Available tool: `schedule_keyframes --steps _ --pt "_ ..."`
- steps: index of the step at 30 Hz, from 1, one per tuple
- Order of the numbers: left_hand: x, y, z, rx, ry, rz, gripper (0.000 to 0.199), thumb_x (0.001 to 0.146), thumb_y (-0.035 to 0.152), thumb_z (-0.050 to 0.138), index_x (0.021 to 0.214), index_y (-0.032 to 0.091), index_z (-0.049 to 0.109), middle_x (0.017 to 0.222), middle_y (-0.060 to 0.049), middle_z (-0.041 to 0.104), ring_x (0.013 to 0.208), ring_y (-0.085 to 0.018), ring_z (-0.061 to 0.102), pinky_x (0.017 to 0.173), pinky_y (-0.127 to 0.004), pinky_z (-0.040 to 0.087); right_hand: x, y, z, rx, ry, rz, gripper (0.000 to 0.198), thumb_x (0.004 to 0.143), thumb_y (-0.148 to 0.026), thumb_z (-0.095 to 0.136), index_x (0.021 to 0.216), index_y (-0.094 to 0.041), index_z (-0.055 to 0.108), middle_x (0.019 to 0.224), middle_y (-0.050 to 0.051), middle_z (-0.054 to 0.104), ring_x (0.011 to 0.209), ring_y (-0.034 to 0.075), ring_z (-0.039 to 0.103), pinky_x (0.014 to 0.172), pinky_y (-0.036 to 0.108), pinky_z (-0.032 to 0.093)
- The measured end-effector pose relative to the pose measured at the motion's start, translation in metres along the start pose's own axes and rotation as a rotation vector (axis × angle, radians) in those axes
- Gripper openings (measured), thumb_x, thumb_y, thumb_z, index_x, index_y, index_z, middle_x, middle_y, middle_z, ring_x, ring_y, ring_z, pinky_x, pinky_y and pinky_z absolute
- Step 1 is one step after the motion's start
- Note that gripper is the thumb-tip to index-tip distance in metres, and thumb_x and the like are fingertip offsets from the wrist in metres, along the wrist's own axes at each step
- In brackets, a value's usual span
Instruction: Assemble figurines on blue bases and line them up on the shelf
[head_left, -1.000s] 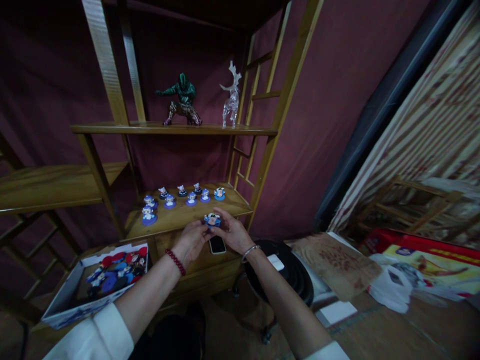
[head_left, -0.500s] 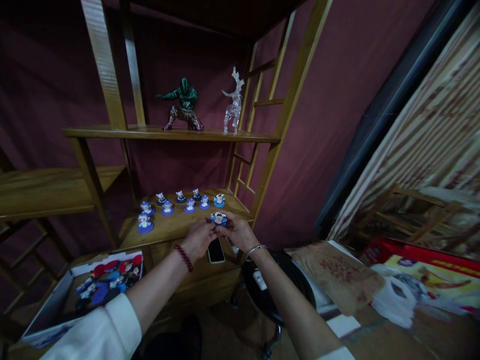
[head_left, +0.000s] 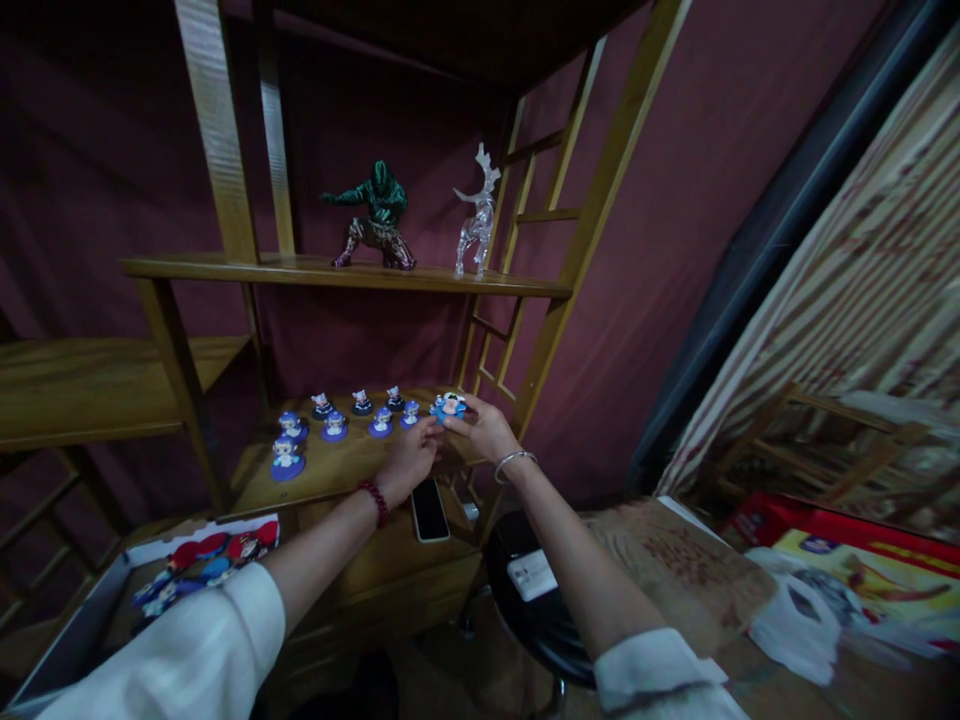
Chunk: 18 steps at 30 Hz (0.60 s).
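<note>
My right hand (head_left: 487,435) pinches a small toy figurine (head_left: 453,404) with a blue base, just above the right part of the lower shelf (head_left: 352,455). Another blue-based figurine (head_left: 437,410) stands right beside it, partly covered. My left hand (head_left: 409,460) hovers lower, its bent fingers a little apart and seemingly holding nothing. On the same shelf stand several purple-based figurines, among them one at the front left (head_left: 286,458) and one closer to my hands (head_left: 409,414). Behind these is a row of dark-based figurines (head_left: 362,402).
On the shelf above are a green crouching statue (head_left: 377,215) and a clear deer figure (head_left: 476,225). A phone (head_left: 430,512) lies below my hands. An open box (head_left: 71,620) of figurines is at lower left. A black stool (head_left: 540,625) bears a white item (head_left: 531,575).
The held figurine has gone up and away toward the shelf's right end in my right hand. My left hand, formerly also on it, has come away. The view has shifted slightly.
</note>
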<state>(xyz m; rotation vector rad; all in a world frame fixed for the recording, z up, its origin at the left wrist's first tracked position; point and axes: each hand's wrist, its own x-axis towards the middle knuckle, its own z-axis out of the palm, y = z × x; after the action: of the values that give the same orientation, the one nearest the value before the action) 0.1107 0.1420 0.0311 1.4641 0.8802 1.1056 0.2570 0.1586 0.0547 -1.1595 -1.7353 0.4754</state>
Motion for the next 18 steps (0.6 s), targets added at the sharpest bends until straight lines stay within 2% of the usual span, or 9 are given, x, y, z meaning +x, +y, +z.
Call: schedule_keyframes --steps 3,7,12,15,18 --pt "0.008 -0.009 -0.002 0.236 -0.001 0.143 0.041 0.075 0.008 0.039 0.114 0.018 0.046 0.112 -0.009 0.054 0.092 -0.015 0.056 0.077 -0.031 0.047 0.013 0.005 -0.001 0.114 -0.016 0.040 0.035 0.064 -0.027 0.064 0.098 -0.018 0.056 0.093 0.002 0.063 0.083 0.013 0.059 0.079 0.026 0.046" --pt "0.009 -0.008 -0.006 0.544 0.013 0.299 0.047 0.073 0.008 0.040 0.118 0.018 0.043 0.112 -0.007 0.055 0.100 -0.016 0.052 0.090 -0.034 0.040 0.029 0.013 -0.001 0.230 -0.048 0.095 0.041 0.061 -0.027 0.066 0.099 -0.018 0.054 0.092 0.002 0.063 0.082 0.013 0.060 0.079 0.027 0.047" --pt "0.008 -0.009 -0.013 0.759 -0.089 0.507 0.049 0.072 0.009 0.038 0.121 0.013 0.040 0.122 -0.010 0.048 0.111 -0.016 0.045 0.096 -0.033 0.035 0.048 0.019 -0.002 0.263 -0.014 0.130 0.039 0.059 -0.023 0.068 0.095 -0.017 0.056 0.089 0.002 0.064 0.079 0.013 0.060 0.080 0.029 0.046" --pt "0.011 -0.011 -0.014 0.851 -0.141 0.547 0.046 0.074 0.011 0.037 0.119 0.011 0.042 0.126 -0.010 0.044 0.115 -0.016 0.041 0.099 -0.032 0.032 0.060 0.020 -0.003 0.242 -0.015 0.153 0.039 0.058 -0.020 0.068 0.095 -0.017 0.056 0.090 0.002 0.064 0.081 0.012 0.059 0.083 0.030 0.045" --pt "0.015 -0.010 -0.013 0.930 -0.184 0.557 0.042 0.075 0.012 0.037 0.115 0.010 0.046 0.123 -0.010 0.047 0.112 -0.017 0.043 0.098 -0.030 0.033 0.071 0.022 -0.001 0.241 -0.034 0.181 0.042 0.056 -0.019 0.070 0.096 -0.017 0.056 0.091 0.003 0.064 0.082 0.012 0.059 0.085 0.030 0.044"
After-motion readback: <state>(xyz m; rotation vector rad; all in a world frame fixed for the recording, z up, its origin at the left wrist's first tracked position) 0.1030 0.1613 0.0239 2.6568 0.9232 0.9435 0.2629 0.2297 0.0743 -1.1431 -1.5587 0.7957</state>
